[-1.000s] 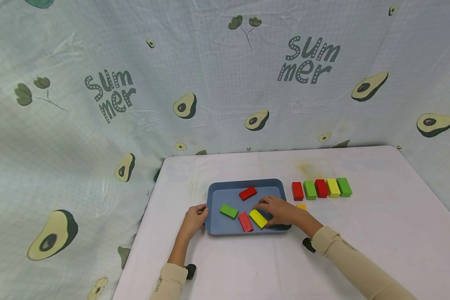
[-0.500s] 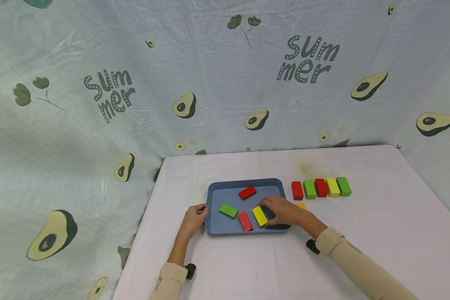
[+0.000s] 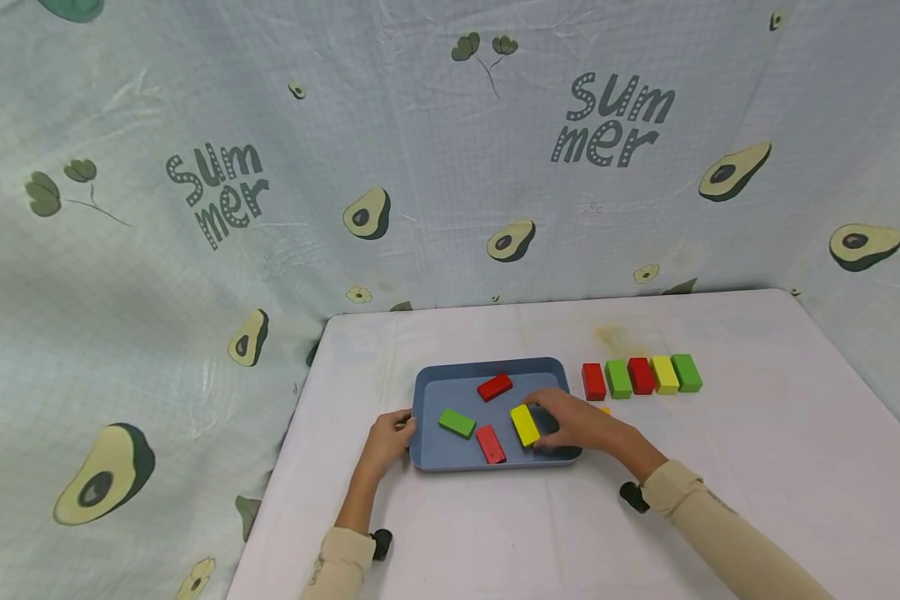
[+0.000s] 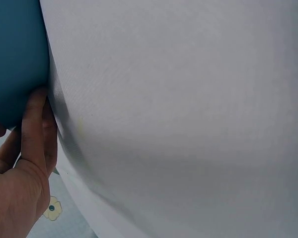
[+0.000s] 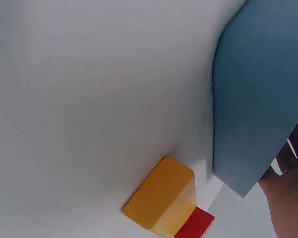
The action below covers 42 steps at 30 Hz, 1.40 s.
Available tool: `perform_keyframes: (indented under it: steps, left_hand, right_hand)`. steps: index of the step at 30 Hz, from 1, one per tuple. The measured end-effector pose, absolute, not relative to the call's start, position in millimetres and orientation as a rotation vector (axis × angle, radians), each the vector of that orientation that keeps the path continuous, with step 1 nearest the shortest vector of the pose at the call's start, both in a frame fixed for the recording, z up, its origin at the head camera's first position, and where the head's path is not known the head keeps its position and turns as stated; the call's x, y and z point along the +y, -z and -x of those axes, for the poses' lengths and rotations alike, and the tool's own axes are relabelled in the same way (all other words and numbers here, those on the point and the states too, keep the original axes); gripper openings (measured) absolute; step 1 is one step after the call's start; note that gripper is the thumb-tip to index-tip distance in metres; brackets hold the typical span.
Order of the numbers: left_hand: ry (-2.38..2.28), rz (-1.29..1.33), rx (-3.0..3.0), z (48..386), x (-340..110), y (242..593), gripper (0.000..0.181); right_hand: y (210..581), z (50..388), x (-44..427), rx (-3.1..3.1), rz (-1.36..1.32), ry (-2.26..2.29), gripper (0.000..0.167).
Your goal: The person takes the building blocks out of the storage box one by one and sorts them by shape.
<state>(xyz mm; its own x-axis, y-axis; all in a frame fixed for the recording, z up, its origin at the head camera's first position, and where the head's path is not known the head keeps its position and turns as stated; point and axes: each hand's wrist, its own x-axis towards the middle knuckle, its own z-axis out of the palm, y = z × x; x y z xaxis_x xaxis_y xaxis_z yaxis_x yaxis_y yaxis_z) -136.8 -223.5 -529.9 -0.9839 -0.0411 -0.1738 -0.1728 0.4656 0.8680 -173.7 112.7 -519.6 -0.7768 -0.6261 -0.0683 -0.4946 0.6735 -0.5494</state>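
- In the right half of the tray (image 3: 439, 457), the yellow block (image 3: 525, 426) sits between the thumb and fingers of my right grip (image 3: 570, 419). Grip state: narrow, holding this block. Whether the block touches the tray floor cannot be determined.
- At the tray's left wall, my left grip (image 3: 388, 437) holds the rim. Grip state: narrow, thumb on one side of the wall, fingers on the other.
- In the tray's left half lies a green block (image 3: 457, 423), set at an angle.
- Near the tray's far wall lies a red block (image 3: 495, 387), also angled.
- Near the tray's near wall lies a second red block (image 3: 491, 444), left of the yellow block.
- Just right of the tray rests an orange-yellow block (image 5: 161, 191), partly hidden by my right wrist in the head view.
- Right of the tray, level with its far half, runs a row of five blocks (image 3: 641, 376). Order, counting away from the tray: red, green, red, yellow, green.
- Beneath the tray: a white surface (image 3: 457, 533).
- Beyond the tray: a pale cloth (image 3: 435, 125) printed with avocados, flowers and the word "summer".
- Nearer than the tray: my beige sleeves (image 3: 342, 557).
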Motion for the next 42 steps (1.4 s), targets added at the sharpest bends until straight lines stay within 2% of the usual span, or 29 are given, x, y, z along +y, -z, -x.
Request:
perform_keyframes:
  steps: [42]
  left_hand:
    - [-1.513, 0.207, 2.599, 137, -223, 532, 0.039]
  right_hand:
    - [502, 165, 171, 2.646, 0.636, 1.126, 0.071]
